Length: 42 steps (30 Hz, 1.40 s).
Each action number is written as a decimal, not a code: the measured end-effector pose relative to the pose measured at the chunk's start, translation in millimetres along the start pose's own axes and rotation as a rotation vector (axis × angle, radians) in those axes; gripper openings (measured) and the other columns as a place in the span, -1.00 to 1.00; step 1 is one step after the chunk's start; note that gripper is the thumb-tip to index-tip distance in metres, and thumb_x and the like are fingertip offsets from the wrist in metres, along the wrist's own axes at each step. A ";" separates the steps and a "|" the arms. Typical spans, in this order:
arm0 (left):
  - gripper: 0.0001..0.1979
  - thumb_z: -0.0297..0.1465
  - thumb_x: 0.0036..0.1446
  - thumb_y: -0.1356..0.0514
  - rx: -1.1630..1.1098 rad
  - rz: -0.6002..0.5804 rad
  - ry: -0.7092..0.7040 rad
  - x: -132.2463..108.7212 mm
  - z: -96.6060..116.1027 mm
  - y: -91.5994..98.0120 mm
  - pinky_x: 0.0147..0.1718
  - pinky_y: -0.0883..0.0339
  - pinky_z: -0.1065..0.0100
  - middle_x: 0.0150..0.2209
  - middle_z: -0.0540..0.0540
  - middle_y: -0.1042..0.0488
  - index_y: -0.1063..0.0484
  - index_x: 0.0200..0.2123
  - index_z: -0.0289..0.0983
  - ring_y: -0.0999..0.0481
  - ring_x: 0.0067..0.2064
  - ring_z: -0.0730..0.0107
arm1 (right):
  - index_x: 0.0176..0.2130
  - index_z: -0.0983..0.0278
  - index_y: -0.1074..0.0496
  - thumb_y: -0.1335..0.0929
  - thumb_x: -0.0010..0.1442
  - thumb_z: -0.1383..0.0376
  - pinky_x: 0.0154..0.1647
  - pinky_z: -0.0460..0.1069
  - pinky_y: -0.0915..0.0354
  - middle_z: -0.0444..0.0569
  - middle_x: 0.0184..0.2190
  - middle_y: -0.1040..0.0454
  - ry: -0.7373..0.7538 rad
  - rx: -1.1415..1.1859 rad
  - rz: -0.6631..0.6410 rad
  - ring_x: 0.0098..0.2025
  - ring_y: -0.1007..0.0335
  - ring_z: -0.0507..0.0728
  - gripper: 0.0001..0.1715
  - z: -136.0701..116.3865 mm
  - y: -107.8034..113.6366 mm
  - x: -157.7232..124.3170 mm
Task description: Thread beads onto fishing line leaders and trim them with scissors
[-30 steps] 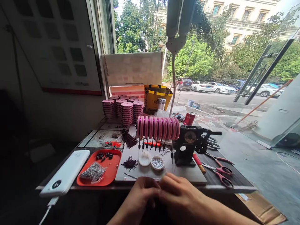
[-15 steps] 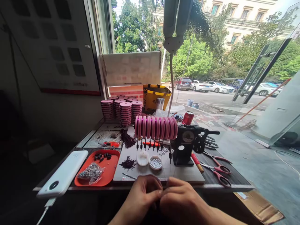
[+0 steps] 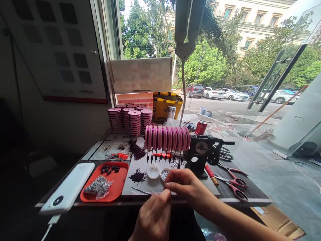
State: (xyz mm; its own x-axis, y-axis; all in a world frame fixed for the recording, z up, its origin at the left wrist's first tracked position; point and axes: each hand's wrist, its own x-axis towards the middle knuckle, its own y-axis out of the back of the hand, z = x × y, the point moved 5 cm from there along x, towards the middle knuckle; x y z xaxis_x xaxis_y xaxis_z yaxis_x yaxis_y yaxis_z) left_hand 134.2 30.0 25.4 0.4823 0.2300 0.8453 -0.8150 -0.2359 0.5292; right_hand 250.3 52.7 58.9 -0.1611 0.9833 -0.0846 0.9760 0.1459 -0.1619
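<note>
My left hand (image 3: pixel 155 214) is closed in a pinch, its fingertips raised just beyond the near edge of the table. Above and to its right, my right hand (image 3: pixel 184 182) pinches with thumb and forefinger, in front of a small round dish (image 3: pixel 164 175) of silvery beads that it partly covers. Anything between the fingers is too fine to make out. Behind the hands, a row of pink spools (image 3: pixel 167 138) sits on the shaft of a black hand-cranked winder (image 3: pixel 200 152). Thin threads with small black pieces (image 3: pixel 151 158) hang below the spools.
A red tray (image 3: pixel 117 189) with black parts and a bag of silvery bits lies left, beside a white power bank (image 3: pixel 67 187). Scissors (image 3: pixel 235 190) lie right. Stacked pink spools (image 3: pixel 134 122), a yellow bag (image 3: pixel 163 103) and a red can (image 3: pixel 201 127) stand behind.
My right hand has moved up and over the board, now covering part of the bead dish. My left hand has turned and shifted slightly lower. The hands are less tightly together.
</note>
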 end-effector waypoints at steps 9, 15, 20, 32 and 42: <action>-0.92 -0.54 -0.22 -0.22 -1.080 -0.252 1.353 -0.7 -25.2 -22.7 -0.61 -0.09 0.44 -0.63 0.02 -0.37 -0.45 -0.64 -0.28 -0.27 -0.60 0.48 | -0.36 0.31 -0.36 -0.20 0.22 0.40 -0.45 -0.09 -0.14 -0.07 -0.42 -0.36 0.814 -1.138 -0.148 -0.46 -0.16 0.00 -0.82 -8.0 -7.7 -41.6; -0.94 -0.51 -0.37 -0.16 -1.343 -0.339 1.708 -15.9 -18.9 -40.1 -0.61 -0.01 0.50 -0.66 0.08 -0.29 -0.39 -0.65 -0.31 -0.25 -0.61 0.57 | -0.38 0.36 -0.37 -0.11 0.28 0.47 -0.35 -0.04 -0.18 -0.11 -0.53 -0.34 1.195 -1.552 -0.156 -0.53 -0.11 0.01 -0.66 19.9 -12.3 -60.3; -0.95 -0.52 -0.37 -0.18 -1.312 -0.331 1.619 -8.8 -20.5 -35.2 -0.58 -0.03 0.46 -0.65 0.05 -0.30 -0.39 -0.67 -0.31 -0.24 -0.58 0.51 | -0.42 0.30 -0.34 -0.08 0.33 0.41 -0.49 -0.04 -0.09 -0.14 -0.58 -0.34 1.220 -1.431 -0.154 -0.54 -0.12 0.02 -0.60 18.5 -14.8 -55.4; -0.73 -0.66 0.06 -0.08 -0.247 0.123 0.515 3.5 1.5 2.3 -0.35 -0.27 0.41 -0.36 -0.12 -0.41 -0.50 -0.34 -0.24 -0.44 -0.39 0.33 | -0.48 0.31 -0.31 -0.42 -0.04 0.06 -0.42 -0.11 -0.16 -0.17 -0.54 -0.29 0.088 -0.113 -0.006 -0.46 -0.18 -0.02 -0.62 -1.0 -3.2 -8.6; -0.88 -0.54 -0.15 -0.23 -0.880 -0.080 1.053 -0.7 -25.2 -15.4 -0.61 -0.12 0.42 -0.60 -0.06 -0.42 -0.48 -0.64 -0.27 -0.33 -0.56 0.40 | -0.39 0.29 -0.31 -0.30 0.14 0.30 -0.47 -0.13 -0.12 -0.14 -0.44 -0.30 0.458 -0.708 -0.067 -0.46 -0.14 -0.04 -0.90 -10.5 -0.8 -18.6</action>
State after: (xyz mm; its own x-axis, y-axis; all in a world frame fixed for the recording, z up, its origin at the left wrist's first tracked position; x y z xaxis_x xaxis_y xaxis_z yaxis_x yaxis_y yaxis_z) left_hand 138.4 57.2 14.8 0.3902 0.9082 0.1517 -0.9198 0.3920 0.0191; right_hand 254.0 35.5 70.9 -0.2951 0.8950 0.3345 0.8526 0.0886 0.5149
